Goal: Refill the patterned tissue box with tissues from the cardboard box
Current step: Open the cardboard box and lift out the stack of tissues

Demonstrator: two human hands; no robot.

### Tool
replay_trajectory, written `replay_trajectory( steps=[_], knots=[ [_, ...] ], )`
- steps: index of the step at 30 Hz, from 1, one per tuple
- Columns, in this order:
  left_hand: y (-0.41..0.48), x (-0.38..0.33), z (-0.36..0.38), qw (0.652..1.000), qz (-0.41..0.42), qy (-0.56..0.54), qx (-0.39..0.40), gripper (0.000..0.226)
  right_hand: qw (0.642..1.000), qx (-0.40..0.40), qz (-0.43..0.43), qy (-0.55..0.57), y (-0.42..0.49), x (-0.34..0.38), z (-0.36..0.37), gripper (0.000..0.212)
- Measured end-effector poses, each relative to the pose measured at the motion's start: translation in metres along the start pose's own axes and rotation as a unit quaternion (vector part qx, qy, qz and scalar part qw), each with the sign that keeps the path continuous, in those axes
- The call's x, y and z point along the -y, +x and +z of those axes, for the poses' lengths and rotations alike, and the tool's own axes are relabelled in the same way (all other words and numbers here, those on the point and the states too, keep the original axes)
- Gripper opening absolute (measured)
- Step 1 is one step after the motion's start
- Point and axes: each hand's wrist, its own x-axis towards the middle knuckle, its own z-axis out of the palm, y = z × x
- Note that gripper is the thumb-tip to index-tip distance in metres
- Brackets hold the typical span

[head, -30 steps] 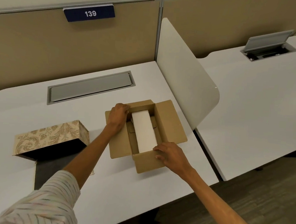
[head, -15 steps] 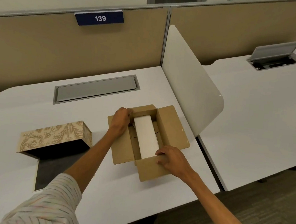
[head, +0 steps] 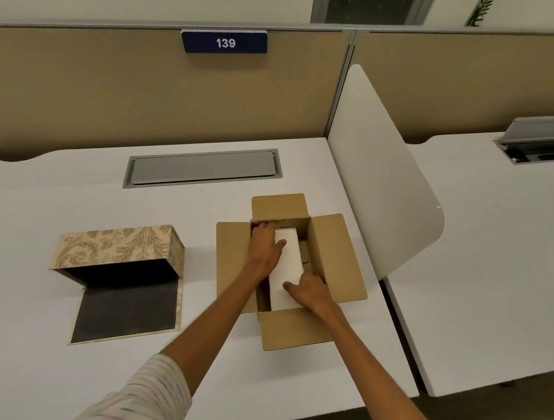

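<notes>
Tissues (head: 285, 263), a white block, lie inside the open cardboard box (head: 328, 256) on the desk (head: 57, 194), with the patterned tissue box (head: 115, 247) well off to the left of both hands, lid flung open and its dark inside bare. Left hand (head: 265, 246) curls its fingers over the block's far left edge and right hand (head: 309, 289) presses fingers against its near end; whether either has a firm clamp I cannot tell. Nothing has been transferred; lifting and loading remain.
</notes>
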Motion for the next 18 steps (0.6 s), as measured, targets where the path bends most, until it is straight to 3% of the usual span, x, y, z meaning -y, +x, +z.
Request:
replay_trajectory(
  steps=[9, 18],
  knots=[
    [0.005, -0.001, 0.031, 0.991, -0.044, 0.126, 0.031, 0.047, 0.997, 0.045, 0.061, -0.010, 0.028, -0.004, 0.015, 0.078],
    [0.004, -0.001, 0.042, 0.990, -0.130, -0.026, 0.038, 0.059, 0.990, 0.052, 0.059, 0.117, 0.042, -0.009, 0.017, 0.067]
  ],
)
